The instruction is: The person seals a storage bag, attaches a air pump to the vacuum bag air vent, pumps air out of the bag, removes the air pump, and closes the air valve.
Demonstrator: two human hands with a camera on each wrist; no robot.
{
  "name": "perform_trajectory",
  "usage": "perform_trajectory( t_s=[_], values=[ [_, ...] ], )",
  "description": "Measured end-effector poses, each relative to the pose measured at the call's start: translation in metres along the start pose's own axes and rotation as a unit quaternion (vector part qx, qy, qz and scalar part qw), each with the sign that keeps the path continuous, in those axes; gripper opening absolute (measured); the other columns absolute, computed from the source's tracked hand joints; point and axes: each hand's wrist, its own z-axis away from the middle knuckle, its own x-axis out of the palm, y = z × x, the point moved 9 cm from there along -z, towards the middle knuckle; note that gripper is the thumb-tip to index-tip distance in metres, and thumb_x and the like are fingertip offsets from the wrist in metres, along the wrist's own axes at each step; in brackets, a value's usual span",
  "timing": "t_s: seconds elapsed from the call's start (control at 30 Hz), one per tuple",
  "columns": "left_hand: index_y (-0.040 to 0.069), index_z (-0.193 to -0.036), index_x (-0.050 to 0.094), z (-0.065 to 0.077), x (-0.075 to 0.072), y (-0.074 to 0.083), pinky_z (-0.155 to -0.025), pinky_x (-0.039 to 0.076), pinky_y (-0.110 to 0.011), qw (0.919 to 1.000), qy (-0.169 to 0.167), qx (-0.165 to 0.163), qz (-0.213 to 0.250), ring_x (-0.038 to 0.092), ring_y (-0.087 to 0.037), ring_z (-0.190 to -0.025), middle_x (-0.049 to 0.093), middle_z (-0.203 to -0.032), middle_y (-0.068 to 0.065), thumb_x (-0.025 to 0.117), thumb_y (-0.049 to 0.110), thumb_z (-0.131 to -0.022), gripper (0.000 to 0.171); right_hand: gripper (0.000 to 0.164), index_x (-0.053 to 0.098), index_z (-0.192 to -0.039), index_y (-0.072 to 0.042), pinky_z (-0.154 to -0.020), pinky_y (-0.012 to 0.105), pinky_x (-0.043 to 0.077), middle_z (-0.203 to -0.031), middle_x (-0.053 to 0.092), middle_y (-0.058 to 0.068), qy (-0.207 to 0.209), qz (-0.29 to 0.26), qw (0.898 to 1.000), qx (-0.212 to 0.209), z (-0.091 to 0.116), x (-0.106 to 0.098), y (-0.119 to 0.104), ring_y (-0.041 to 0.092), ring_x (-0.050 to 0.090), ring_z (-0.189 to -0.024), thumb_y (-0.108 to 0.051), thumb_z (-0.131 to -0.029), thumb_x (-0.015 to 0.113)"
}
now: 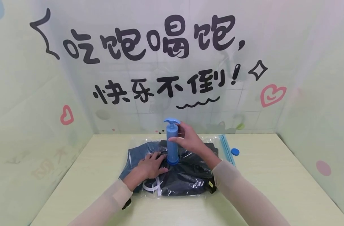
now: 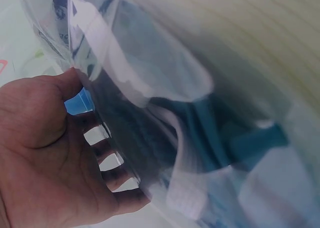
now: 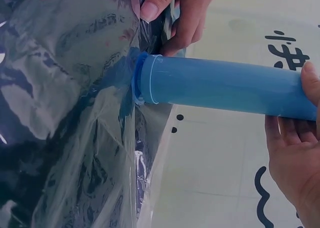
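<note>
A blue hand pump [image 1: 172,147] stands upright on a clear plastic vacuum bag [image 1: 186,183] packed with dark and blue clothes. Its lower end meets a blue round valve [image 3: 140,80] in the bag's film. My right hand [image 1: 188,138] holds the barrel near its top, thumb on one side and fingers on the other, just below the T-shaped handle [image 1: 172,120]. Left of the pump's base, my left hand [image 1: 151,166] presses on the bag with fingers spread. In the left wrist view, white straps [image 2: 117,62] show through the film beside that hand.
A blue zip strip [image 1: 227,150] runs along the bag's right edge. Beside it a round blue cap [image 1: 235,152] lies on the pale wooden table [image 1: 267,185]. Walls with printed lettering and hearts enclose the table at the back and both sides.
</note>
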Motion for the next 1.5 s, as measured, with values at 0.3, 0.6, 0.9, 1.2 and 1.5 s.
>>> perform_trajectory(
  t_s=[0.3,0.6,0.9,1.2,1.5],
  values=[
    [0.012,-0.154,0.042,-0.007,-0.014,0.000,-0.098,0.039,-0.068,0.9989,-0.010,0.012,0.044,0.035,-0.050,-0.136,0.036,-0.155,-0.019,0.067,0.050,-0.097,0.073,0.059,0.043,-0.146,0.003,-0.097,0.044,0.050,-0.136,0.057,0.021,-0.015,-0.031,0.999,0.025,0.002,-0.002,0.005,0.034,0.059,-0.123,-0.007,-0.096,0.073],
    [-0.005,-0.151,0.034,-0.026,-0.070,0.033,-0.097,0.046,-0.054,0.9203,0.119,0.152,0.340,0.055,-0.041,-0.122,0.052,-0.137,-0.024,0.084,0.021,-0.086,0.085,0.053,0.045,-0.141,0.006,-0.098,0.044,0.050,-0.133,0.059,0.022,-0.029,-0.026,0.999,0.013,0.001,-0.005,0.002,0.035,0.061,-0.121,-0.004,-0.096,0.071],
    [0.000,-0.137,0.057,-0.055,-0.072,0.033,-0.096,0.048,-0.048,0.8194,0.139,0.124,0.542,0.061,-0.030,-0.114,0.065,-0.125,-0.014,0.074,0.010,-0.092,0.049,0.050,0.053,-0.139,-0.001,-0.091,0.045,0.053,-0.128,0.060,0.014,0.001,0.097,0.995,-0.028,0.002,-0.008,-0.004,0.029,0.060,-0.113,-0.015,-0.096,0.075],
    [-0.001,-0.118,0.065,-0.060,-0.060,0.033,-0.085,0.051,-0.042,0.8212,0.152,0.162,0.526,0.063,-0.023,-0.094,0.069,-0.105,-0.009,0.071,0.015,-0.095,0.029,0.054,0.052,-0.137,-0.001,-0.086,0.044,0.053,-0.125,0.059,0.014,-0.014,0.166,0.986,0.020,0.003,-0.016,-0.010,0.030,0.061,-0.108,-0.029,-0.096,0.074],
    [-0.003,-0.112,0.061,-0.058,-0.059,0.036,-0.080,0.049,-0.042,0.8233,0.144,0.167,0.523,0.059,-0.024,-0.086,0.064,-0.099,-0.008,0.069,0.014,-0.095,0.026,0.037,0.063,-0.118,-0.006,-0.068,0.037,0.050,-0.097,0.063,0.005,0.033,0.225,0.973,-0.047,-0.014,-0.031,-0.053,0.023,0.058,-0.080,-0.035,-0.097,0.073]
  ],
)
